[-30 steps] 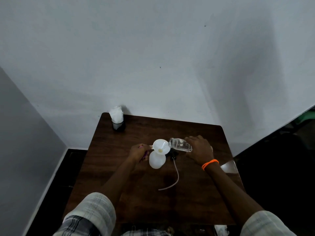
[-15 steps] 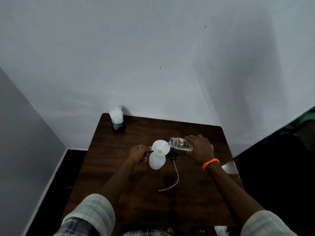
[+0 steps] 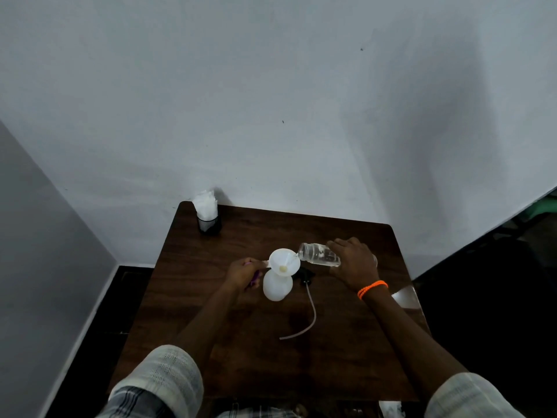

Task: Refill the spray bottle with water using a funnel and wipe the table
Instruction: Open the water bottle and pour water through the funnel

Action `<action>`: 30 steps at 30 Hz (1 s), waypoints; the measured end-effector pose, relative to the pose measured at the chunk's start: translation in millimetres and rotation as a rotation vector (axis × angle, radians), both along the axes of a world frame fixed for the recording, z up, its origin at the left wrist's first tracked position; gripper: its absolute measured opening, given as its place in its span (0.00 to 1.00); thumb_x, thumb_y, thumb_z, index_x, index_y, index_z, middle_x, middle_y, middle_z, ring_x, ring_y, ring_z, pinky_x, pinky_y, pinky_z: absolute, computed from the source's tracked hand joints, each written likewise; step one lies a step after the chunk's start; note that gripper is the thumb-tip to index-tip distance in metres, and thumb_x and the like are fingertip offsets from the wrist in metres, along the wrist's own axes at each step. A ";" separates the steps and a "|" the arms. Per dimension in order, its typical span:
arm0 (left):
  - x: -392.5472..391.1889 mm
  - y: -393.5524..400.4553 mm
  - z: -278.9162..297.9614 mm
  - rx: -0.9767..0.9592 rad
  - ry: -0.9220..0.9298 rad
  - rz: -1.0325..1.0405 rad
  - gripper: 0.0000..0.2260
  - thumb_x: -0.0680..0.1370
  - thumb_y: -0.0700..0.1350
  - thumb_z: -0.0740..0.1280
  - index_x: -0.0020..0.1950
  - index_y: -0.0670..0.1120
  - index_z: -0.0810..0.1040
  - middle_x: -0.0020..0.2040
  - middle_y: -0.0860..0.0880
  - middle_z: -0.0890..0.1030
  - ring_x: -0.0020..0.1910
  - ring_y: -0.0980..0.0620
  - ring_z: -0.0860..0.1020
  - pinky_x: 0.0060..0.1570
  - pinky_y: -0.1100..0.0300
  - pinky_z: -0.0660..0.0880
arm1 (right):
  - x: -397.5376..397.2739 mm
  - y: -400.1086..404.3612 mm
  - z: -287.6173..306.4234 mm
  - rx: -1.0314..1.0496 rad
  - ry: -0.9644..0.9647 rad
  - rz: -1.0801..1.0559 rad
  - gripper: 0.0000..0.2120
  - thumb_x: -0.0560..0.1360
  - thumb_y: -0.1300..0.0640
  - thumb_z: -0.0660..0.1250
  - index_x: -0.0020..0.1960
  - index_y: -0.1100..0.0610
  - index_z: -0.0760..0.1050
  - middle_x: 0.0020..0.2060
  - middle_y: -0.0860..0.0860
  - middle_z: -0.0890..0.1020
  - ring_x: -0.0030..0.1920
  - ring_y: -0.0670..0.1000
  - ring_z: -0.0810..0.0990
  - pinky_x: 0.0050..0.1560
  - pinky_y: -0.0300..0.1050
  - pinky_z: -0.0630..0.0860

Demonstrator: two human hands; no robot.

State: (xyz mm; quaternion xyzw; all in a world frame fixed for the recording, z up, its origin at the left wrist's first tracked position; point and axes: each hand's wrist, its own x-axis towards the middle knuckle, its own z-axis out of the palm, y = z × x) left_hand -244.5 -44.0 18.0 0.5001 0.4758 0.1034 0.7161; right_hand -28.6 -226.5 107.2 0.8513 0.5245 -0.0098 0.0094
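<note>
A white spray bottle stands uncapped on the dark wooden table, with a white funnel seated in its neck. My left hand pinches the funnel's side tab; something purple shows under its fingers. My right hand grips a clear water bottle, tipped on its side with its mouth over the funnel's rim. The black spray head with its long dip tube lies on the table just right of the spray bottle.
A black holder with white tissues stands at the table's far left corner by the wall. A shiny reflective patch sits at the right edge. White walls close in behind and to the left; dark floor lies on both sides.
Hardly anything has moved. The clear bottle stays tipped over the funnel and both hands keep their holds.
</note>
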 end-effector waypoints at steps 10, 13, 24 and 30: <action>-1.4 1.1 -3.6 0.013 -0.001 -0.005 0.12 0.72 0.46 0.78 0.44 0.39 0.81 0.30 0.45 0.79 0.24 0.49 0.73 0.29 0.57 0.71 | 2.5 2.2 -4.0 0.011 -0.007 0.012 0.30 0.65 0.43 0.77 0.64 0.53 0.80 0.57 0.53 0.84 0.52 0.60 0.80 0.47 0.54 0.76; -1.4 1.5 -3.6 -0.003 -0.006 0.012 0.11 0.71 0.45 0.79 0.43 0.40 0.81 0.30 0.45 0.79 0.24 0.49 0.72 0.29 0.56 0.71 | 2.7 3.2 -3.4 0.022 -0.020 0.010 0.29 0.66 0.45 0.75 0.65 0.52 0.79 0.58 0.52 0.83 0.53 0.60 0.79 0.48 0.53 0.75; -0.7 -1.8 1.6 0.001 -0.003 -0.004 0.08 0.74 0.43 0.76 0.44 0.39 0.81 0.30 0.43 0.77 0.23 0.50 0.71 0.21 0.61 0.69 | 3.8 3.3 -5.3 0.030 -0.034 0.003 0.29 0.63 0.48 0.78 0.63 0.52 0.80 0.55 0.50 0.84 0.51 0.59 0.79 0.46 0.53 0.76; -1.9 -3.6 4.8 -0.008 0.006 0.005 0.09 0.75 0.43 0.75 0.46 0.38 0.81 0.30 0.45 0.77 0.23 0.50 0.71 0.20 0.63 0.68 | 4.8 3.4 -3.6 0.027 -0.036 0.011 0.29 0.62 0.48 0.77 0.63 0.51 0.79 0.55 0.49 0.83 0.52 0.58 0.78 0.47 0.53 0.76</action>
